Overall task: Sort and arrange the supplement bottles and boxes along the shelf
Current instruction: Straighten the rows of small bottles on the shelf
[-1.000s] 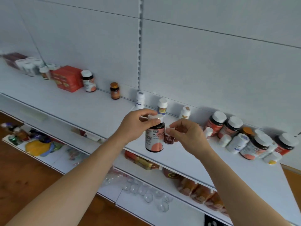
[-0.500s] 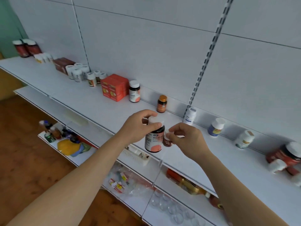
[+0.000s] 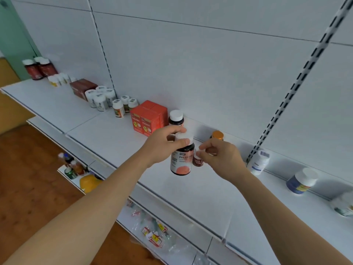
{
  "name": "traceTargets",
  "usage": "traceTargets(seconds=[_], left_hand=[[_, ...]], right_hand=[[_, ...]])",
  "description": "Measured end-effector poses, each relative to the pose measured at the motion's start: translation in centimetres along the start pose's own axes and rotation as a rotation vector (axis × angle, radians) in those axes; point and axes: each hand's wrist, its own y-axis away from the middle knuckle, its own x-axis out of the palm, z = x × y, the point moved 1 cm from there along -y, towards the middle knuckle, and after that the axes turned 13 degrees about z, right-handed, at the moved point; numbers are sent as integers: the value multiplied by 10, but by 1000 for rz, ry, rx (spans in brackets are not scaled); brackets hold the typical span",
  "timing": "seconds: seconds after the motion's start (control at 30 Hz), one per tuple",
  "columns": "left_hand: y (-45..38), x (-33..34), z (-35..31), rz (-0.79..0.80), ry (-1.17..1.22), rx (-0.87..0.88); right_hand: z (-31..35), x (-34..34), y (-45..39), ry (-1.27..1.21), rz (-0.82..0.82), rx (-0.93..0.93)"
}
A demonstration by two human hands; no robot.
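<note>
Left hand [image 3: 162, 145] grips one dark bottle [image 3: 181, 159] by its cap, right hand [image 3: 222, 157] pinches one small brown bottle [image 3: 198, 161]; two orange boxes [image 3: 148, 118] sit along the shelf's [image 3: 107, 136] back edge.

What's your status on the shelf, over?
Left hand has a grip on the big dark bottle by its cap. Right hand pinches the small brown bottle. Both held above the shelf, nothing blocking.

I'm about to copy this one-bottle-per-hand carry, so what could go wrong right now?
The left hand grips the large dark bottle only by its white cap, body hanging free; it might slip or swing. The right hand just pinches the small brown bottle, which sits against the large one and could get knocked loose.
</note>
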Motion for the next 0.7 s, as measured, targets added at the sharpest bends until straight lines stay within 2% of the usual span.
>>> traceTargets(seconds=[0.2, 0.43, 0.7], left_hand=[[-50, -33, 19, 21, -183, 71], [-107, -59, 19, 237, -416, 244], [-147, -59, 19, 284, -596, 312]], right_hand=[[2, 13, -30, 8, -78, 102], [15, 35, -40, 82, -240, 276], [9, 53, -42, 83, -332, 355]])
